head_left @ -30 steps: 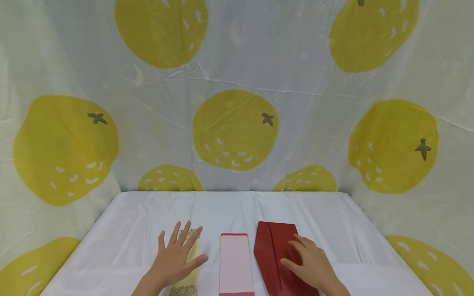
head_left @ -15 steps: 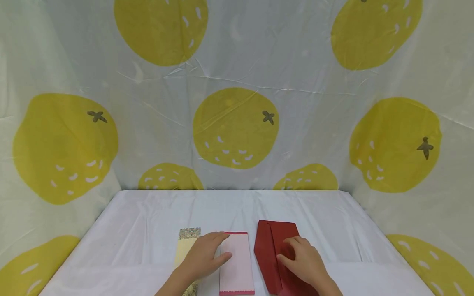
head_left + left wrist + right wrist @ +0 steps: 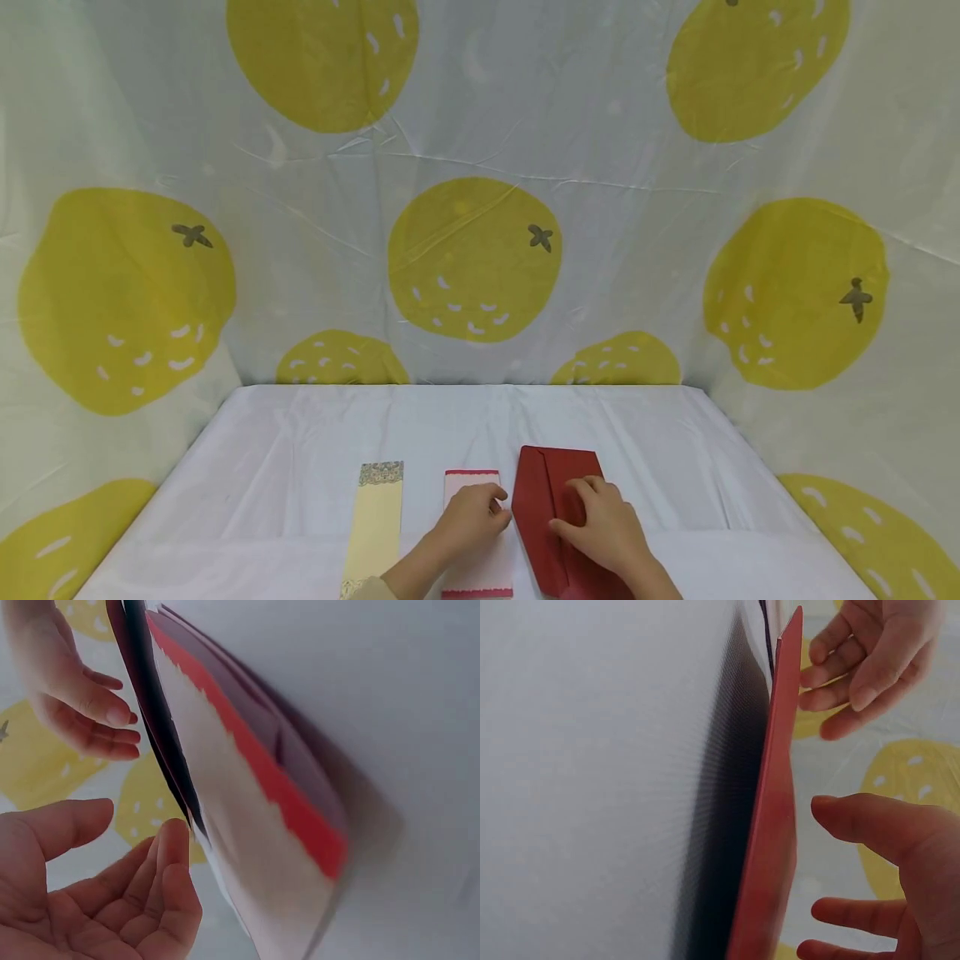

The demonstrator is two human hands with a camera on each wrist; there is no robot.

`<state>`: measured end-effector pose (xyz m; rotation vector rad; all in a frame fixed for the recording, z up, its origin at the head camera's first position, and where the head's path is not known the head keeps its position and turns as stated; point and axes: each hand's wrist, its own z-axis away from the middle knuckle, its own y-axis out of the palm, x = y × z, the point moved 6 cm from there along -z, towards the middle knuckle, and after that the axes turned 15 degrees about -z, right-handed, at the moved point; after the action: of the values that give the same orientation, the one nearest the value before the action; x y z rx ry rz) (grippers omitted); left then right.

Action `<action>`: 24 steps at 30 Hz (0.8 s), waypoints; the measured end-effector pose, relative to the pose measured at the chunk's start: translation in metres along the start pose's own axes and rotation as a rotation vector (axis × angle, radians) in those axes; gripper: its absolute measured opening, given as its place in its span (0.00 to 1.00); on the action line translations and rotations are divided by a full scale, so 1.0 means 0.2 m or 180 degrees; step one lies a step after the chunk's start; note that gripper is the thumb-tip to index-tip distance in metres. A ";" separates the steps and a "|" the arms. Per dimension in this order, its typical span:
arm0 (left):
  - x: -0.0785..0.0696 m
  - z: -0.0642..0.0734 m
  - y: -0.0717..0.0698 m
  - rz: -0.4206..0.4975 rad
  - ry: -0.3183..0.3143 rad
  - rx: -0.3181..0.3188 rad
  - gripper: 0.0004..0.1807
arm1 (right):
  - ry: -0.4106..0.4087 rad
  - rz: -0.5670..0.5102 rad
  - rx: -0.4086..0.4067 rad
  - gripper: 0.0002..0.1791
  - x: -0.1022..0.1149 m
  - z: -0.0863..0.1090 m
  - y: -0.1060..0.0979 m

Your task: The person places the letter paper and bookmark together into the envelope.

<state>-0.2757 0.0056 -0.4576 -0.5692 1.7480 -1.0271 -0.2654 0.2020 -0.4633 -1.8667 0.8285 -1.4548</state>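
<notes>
My left hand (image 3: 469,520) is over a pale pink paper envelope (image 3: 491,573) with red bands at its ends. Its fingers curve loosely and hold nothing; in the left wrist view a gap shows between thumb and fingers. To the right, a larger red envelope (image 3: 536,508) with a pointed flap lies on the cloth, its flap side up. Above it hovers my right hand (image 3: 603,527), thumb and fingers spread apart and gripping nothing. The right wrist view shows that hand (image 3: 922,862) clear of the red envelope's edge (image 3: 772,825).
Left of the pink envelope lies a narrow cream strip (image 3: 375,521) with patterned ends. White cloth (image 3: 300,467) covers the table. A curtain with yellow fruit prints (image 3: 476,258) closes off the back and both sides.
My left hand has moved right, from over the cream strip to over the pink envelope, and its spread fingers have relaxed inward. My right hand has shifted slightly left above the red envelope.
</notes>
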 end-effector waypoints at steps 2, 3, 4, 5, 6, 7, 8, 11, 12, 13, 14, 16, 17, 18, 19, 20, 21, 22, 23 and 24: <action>0.00 -0.02 0.02 0.0127 -0.0193 -0.0002 0.10 | 0.0008 -0.0001 0.0005 0.35 0.01 0.00 0.00; 0.01 -0.03 0.03 0.0159 -0.0287 -0.0007 0.09 | 0.0008 -0.0002 0.0011 0.35 0.01 0.00 0.00; 0.01 -0.04 0.03 0.0179 -0.0375 -0.0016 0.09 | 0.0007 -0.0005 0.0017 0.35 0.02 -0.01 0.01; 0.01 -0.04 0.04 0.0215 -0.0463 -0.0005 0.08 | 0.0004 -0.0005 0.0018 0.35 0.02 -0.01 0.01; 0.02 -0.05 0.05 0.0241 -0.0548 0.0002 0.08 | -0.0001 0.0001 0.0018 0.34 0.03 -0.01 0.01; 0.02 -0.05 0.05 0.0271 -0.0611 0.0001 0.08 | 0.0001 0.0014 0.0019 0.34 0.03 -0.01 0.01; 0.02 -0.06 0.06 0.0308 -0.0679 0.0024 0.07 | -0.0003 0.0029 0.0021 0.34 0.03 -0.01 0.01; 0.02 -0.07 0.08 0.0369 -0.0814 0.0085 0.04 | 0.0062 0.0031 0.0018 0.34 0.02 -0.01 0.01; 0.02 -0.07 0.09 0.0378 -0.0844 0.0110 0.03 | 0.0087 0.0017 0.0014 0.35 0.02 -0.01 0.01; 0.03 -0.07 0.09 0.0396 -0.0871 0.0142 0.03 | 0.0136 -0.0012 0.0012 0.35 0.01 -0.01 0.01; 0.03 -0.08 0.10 0.0416 -0.0900 0.0178 0.04 | 0.0183 -0.0050 0.0010 0.35 0.01 -0.01 0.01; 0.03 -0.08 0.11 0.0449 -0.0924 0.0208 0.05 | 0.0281 -0.0131 0.0006 0.36 -0.01 -0.01 0.02; 0.03 -0.08 0.11 0.0465 -0.0917 0.0203 0.06 | 0.0307 -0.0168 0.0008 0.37 -0.01 -0.01 0.02; 0.03 -0.09 0.12 0.0474 -0.0909 0.0197 0.06 | 0.0317 -0.0194 0.0012 0.38 -0.02 -0.01 0.02; 0.03 -0.09 0.12 0.0490 -0.0893 0.0190 0.07 | 0.0343 -0.0222 0.0020 0.39 -0.02 -0.01 0.03; 0.03 -0.09 0.12 0.0512 -0.0876 0.0187 0.08 | 0.0345 -0.0244 0.0027 0.40 -0.03 -0.01 0.03; 0.03 -0.09 0.12 0.0529 -0.0856 0.0182 0.08 | 0.0343 -0.0262 0.0035 0.41 -0.03 -0.02 0.03; 0.03 -0.10 0.12 0.0547 -0.0828 0.0170 0.09 | 0.0342 -0.0278 0.0048 0.41 -0.03 -0.02 0.03; 0.03 -0.10 0.12 0.0563 -0.0810 0.0166 0.09 | 0.0345 -0.0296 0.0050 0.42 -0.03 -0.02 0.03; 0.03 -0.10 0.12 0.0587 -0.0797 0.0170 0.09 | 0.0344 -0.0305 0.0052 0.43 -0.02 -0.02 0.03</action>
<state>-0.2946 0.0218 -0.4781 -0.4716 1.5172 -0.8332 -0.2711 0.2015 -0.4702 -1.8514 0.7844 -1.6292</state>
